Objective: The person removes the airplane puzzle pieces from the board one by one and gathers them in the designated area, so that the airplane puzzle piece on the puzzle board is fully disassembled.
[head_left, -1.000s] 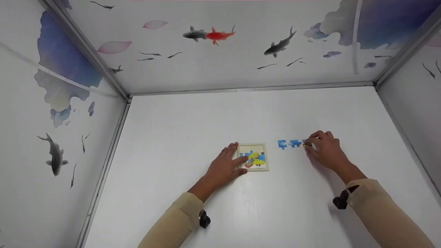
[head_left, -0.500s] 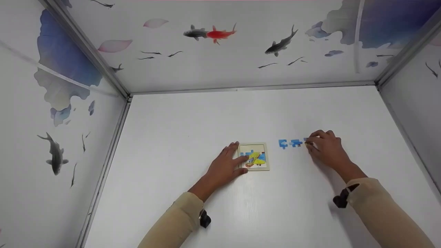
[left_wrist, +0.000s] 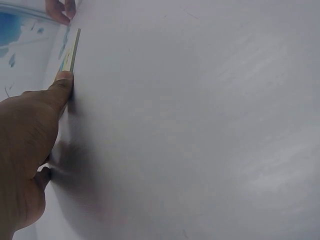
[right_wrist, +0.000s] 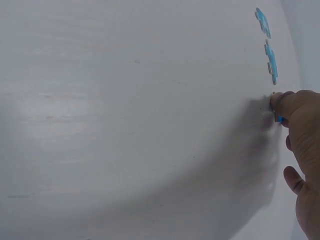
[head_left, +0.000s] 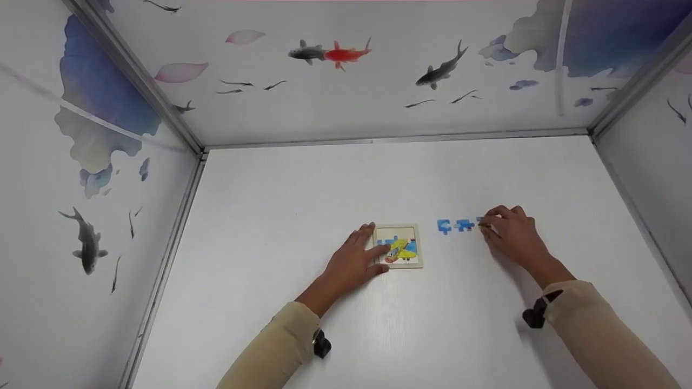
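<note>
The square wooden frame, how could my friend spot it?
On the big white table, find the person's left hand. Its fingers touch the square, pale wooden frame. Unlike the blue jigsaw pieces nearby, it has a border around a yellow-and-blue picture.

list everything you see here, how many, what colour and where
table: 1, white, lower middle
puzzle tray: 1, pale wood, on the table
fitted pieces: count unclear, yellow and blue, inside the tray
loose pieces: 3, mostly blue, in a row right of the tray
walls: 3, white, left, back and right
painted fish: several, grey, one red, on the walls
wrist cameras: 2, black, one per wrist
sleeves: 2, beige, lower edge
left hand: 1, on the tray
right hand: 1, pinching the rightmost loose piece
</note>
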The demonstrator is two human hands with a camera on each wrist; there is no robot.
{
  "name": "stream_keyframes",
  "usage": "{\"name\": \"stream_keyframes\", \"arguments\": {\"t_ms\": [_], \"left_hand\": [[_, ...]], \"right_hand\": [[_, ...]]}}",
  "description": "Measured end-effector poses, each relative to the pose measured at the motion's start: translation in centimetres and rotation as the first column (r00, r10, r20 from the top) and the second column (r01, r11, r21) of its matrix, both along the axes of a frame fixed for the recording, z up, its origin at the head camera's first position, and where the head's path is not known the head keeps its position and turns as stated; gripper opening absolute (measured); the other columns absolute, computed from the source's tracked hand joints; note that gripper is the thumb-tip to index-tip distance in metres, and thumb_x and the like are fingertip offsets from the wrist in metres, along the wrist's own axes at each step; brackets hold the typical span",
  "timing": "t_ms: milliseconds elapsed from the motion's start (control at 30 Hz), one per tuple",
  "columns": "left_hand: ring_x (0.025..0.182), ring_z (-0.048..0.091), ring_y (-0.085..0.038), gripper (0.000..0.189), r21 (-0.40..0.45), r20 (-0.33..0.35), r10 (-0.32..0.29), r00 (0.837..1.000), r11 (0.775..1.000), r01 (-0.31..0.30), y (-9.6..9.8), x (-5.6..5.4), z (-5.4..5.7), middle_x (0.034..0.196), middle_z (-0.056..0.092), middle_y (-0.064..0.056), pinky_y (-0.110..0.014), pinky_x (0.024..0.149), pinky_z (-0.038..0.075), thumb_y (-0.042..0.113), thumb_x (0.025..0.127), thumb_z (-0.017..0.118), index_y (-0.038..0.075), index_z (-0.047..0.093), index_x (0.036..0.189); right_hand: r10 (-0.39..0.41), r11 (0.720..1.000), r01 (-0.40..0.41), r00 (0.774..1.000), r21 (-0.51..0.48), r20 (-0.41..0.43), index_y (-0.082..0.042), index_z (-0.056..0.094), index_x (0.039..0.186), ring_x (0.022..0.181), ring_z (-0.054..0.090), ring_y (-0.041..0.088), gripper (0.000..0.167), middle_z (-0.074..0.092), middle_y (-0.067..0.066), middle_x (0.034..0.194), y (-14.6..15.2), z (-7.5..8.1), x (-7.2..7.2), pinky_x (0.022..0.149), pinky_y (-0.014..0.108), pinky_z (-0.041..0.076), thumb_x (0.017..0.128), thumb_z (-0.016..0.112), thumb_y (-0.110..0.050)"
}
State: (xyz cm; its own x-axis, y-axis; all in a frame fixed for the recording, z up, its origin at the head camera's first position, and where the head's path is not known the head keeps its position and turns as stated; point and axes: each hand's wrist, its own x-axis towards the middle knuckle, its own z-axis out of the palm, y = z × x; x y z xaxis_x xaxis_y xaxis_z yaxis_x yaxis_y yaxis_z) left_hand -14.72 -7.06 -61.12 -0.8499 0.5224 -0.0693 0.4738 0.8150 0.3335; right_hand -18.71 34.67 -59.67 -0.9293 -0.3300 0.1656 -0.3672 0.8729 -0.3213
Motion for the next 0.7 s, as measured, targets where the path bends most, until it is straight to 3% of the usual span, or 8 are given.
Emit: {"name": "stream_keyframes", "arguments": {"t_ms": [700], "left_hand": [[0.170,0.017,-0.027,0.057,-0.048,0.001,0.010,1.000,0.999,-0.010,0.06,0.02,-0.02,0.183,0.021,-0.010,-0.040,0.136,0.021,0.062,0.110,0.056,0.038,0.057,0.162]], "right_hand": [[-0.022,0.999,0.022,1.000,0.027,-0.004,-0.005,0.077,0.125,0.113,0.057,0.049,0.022,0.070,0.018,0.128,-0.47,0.39,0.28,0.083,0.072,0.051,0.104,0.076,-0.010]]}}
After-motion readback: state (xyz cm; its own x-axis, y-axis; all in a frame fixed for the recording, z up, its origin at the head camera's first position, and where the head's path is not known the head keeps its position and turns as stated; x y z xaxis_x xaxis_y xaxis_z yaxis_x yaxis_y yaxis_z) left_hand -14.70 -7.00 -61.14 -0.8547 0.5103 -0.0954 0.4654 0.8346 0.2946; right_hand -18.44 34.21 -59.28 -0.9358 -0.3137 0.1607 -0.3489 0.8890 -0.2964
